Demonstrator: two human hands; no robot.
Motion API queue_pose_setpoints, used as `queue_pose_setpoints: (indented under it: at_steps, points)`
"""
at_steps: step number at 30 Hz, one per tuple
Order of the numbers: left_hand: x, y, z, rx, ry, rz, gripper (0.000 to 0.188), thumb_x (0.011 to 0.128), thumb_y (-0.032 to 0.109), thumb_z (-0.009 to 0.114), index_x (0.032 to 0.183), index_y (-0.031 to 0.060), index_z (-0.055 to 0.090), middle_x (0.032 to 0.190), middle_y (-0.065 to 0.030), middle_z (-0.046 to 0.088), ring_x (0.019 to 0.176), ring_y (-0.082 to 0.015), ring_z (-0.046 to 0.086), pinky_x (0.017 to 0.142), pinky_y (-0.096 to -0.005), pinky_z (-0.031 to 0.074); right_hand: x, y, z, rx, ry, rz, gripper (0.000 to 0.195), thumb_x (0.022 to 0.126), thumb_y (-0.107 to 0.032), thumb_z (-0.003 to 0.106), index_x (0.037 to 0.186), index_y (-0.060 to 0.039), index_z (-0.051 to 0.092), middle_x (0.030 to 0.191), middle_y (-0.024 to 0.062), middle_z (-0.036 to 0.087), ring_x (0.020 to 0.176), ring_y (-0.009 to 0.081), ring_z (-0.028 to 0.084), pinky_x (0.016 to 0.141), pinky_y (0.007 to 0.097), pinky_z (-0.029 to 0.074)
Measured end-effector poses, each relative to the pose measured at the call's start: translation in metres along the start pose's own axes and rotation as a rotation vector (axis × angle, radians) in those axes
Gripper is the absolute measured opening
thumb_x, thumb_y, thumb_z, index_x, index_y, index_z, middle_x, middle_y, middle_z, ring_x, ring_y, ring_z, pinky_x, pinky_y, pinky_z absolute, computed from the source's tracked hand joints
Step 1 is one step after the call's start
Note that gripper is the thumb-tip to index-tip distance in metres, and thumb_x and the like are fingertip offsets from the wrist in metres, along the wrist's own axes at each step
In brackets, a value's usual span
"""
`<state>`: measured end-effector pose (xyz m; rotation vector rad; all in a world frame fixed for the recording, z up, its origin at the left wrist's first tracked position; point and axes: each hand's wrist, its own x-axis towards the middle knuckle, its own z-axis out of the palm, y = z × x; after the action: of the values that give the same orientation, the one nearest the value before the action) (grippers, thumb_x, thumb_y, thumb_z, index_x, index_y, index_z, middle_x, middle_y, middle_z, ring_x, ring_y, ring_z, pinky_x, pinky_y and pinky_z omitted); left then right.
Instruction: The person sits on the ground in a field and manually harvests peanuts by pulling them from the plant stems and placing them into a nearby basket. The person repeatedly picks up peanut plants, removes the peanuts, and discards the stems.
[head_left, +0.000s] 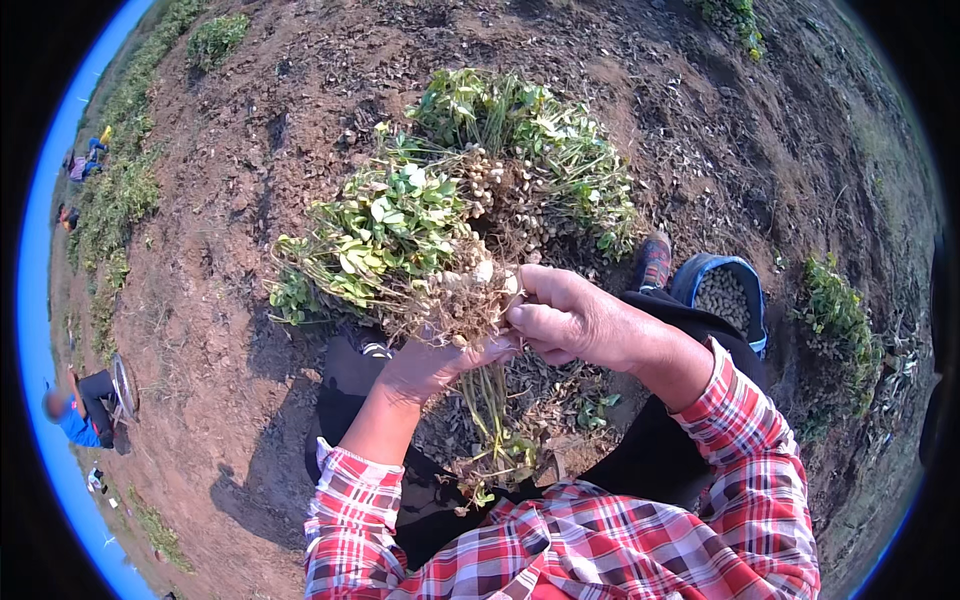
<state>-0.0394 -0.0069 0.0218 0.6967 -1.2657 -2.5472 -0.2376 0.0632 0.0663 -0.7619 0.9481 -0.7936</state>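
Observation:
My left hand (439, 364) grips a peanut plant (487, 405) from beneath. Its stems and a few leaves hang down between my knees. The plant's tangled roots (457, 307), with pods among them, stick up above that hand. From the right, my right hand (566, 319) has its thumb and fingers closed on pale peanut pods (513, 285) at the edge of the roots. Its fingertips partly hide them. Just beyond my hands lie pulled peanut plants (375, 225) with green and yellowing leaves, and more plants (540, 127) with clustered pods (484, 176) exposed.
A blue-rimmed bucket (724, 296) holding many peanuts stands beside my right leg, near a patterned shoe (655, 259). Further right lies another heap of plants (836, 330). At far left a person in blue (82, 420) sits by a round container (124, 386). Dry, leaf-strewn soil (217, 300) surrounds me.

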Motion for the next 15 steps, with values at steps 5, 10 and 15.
queue_pose_setpoints:
  at_steps: [5,10,15]
  points:
    - [-0.003,-0.016,0.006,-0.302,-0.03,-0.015,0.054,0.078,0.009,0.075,0.127,0.0059,0.052,0.12,-0.0079,0.06,0.101,-0.0177,0.061,0.082,-0.0336,0.054,-0.066,-0.023,-0.02,0.319,0.089,0.013,0.017,0.096,-0.022,0.05,0.091,-0.0066,0.048,0.072,-0.0057,0.039,0.056,0.0023,0.03,0.047,0.0179,0.028]
    - [0.0,-0.021,-0.01,-0.04,0.109,-0.005,0.053,0.075,0.008,0.073,0.124,0.0047,0.052,0.103,-0.008,0.062,0.09,-0.0206,0.061,0.082,-0.0372,0.05,-0.169,0.021,-0.129,-0.47,0.997,-0.034,0.012,0.093,-0.016,0.051,0.087,-0.0062,0.045,0.071,-0.0027,0.041,0.055,0.0069,0.036,0.048,0.0217,0.033]
    - [0.017,-0.016,-0.001,-0.058,0.193,0.038,0.053,0.074,0.011,0.073,0.122,0.0023,0.053,0.105,-0.0101,0.061,0.097,-0.0225,0.06,0.09,-0.0381,0.048,-0.246,0.113,-0.185,-1.637,1.073,0.678,0.038,0.083,-0.022,0.066,0.111,-0.0012,0.051,0.101,0.0209,0.059,0.091,0.0376,0.061,0.08,0.0461,0.049]
